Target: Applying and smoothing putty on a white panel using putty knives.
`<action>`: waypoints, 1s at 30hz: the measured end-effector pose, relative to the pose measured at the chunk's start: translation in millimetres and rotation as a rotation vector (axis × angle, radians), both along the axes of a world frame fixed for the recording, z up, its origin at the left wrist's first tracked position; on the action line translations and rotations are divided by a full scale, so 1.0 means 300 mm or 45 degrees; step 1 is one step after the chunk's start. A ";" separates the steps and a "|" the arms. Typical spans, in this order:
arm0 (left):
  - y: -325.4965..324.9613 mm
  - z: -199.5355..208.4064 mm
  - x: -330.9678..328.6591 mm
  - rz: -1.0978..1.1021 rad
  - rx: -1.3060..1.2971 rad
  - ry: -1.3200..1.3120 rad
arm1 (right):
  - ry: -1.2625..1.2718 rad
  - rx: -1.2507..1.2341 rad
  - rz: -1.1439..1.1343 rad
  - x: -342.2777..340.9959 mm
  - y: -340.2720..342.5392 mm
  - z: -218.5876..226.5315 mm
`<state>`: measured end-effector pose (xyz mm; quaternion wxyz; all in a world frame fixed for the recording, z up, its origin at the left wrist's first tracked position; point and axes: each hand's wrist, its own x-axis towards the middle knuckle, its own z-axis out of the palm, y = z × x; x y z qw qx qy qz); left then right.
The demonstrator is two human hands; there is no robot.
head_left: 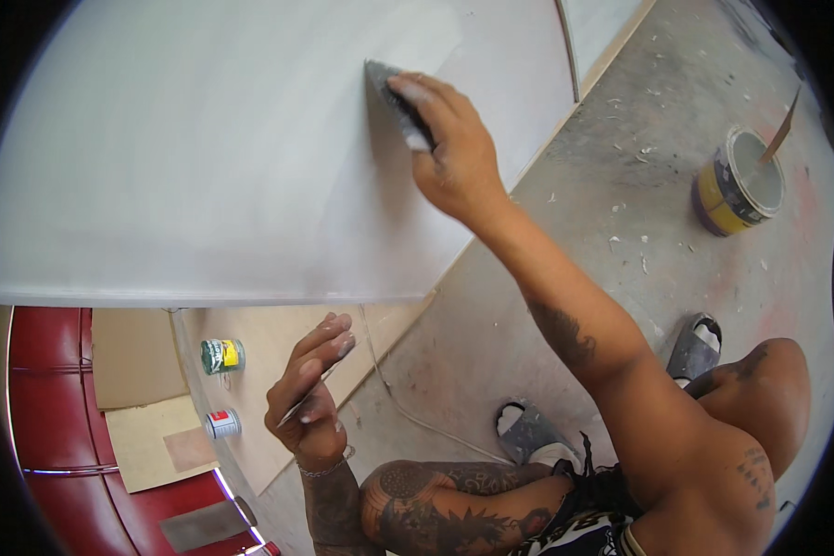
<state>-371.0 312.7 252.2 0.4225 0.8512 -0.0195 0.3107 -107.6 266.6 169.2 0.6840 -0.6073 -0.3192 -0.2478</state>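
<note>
A broad white panel (204, 167) with a smooth, slightly patchy surface fills the upper left. My right hand (461, 153) grips a dark putty knife (391, 100), whose wide blade meets the panel near its upper middle. Grey-white residue marks the knife and my fingers. Below the panel's lower edge, my left hand (308, 417) is raised, its fingers bent around a thin flat scraper plate (304, 400) seen nearly edge-on. White smears show on those fingertips. The plate stands apart from the panel, and part of it is hidden by the fingers.
On the stained concrete floor (621, 232), an open bucket (713, 195) with a stick in it stands at the right. A green can (211, 357) and a small white can (222, 424) sit on a pale board below the panel. Red padded seating (51, 398) lies lower left.
</note>
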 end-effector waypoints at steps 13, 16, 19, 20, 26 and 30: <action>0.039 -0.006 -0.138 0.215 -0.755 -0.466 | -0.042 -0.199 0.265 -0.442 0.169 -0.106; 0.060 0.018 -0.129 0.267 -1.040 -0.365 | -0.149 -0.286 0.223 -0.472 0.182 -0.156; 0.075 0.003 -0.137 0.419 -1.302 -0.304 | -0.019 -0.330 0.527 -0.503 0.099 -0.152; 0.079 -0.002 -0.123 0.462 -1.441 -0.239 | 0.101 -0.372 0.752 -0.486 0.049 -0.134; 0.148 -0.029 -0.131 0.359 -1.857 0.188 | -0.019 0.177 1.230 -0.429 -0.182 0.051; 0.112 0.016 -0.087 0.529 -1.868 -0.004 | -0.038 0.054 1.085 -0.451 -0.145 -0.134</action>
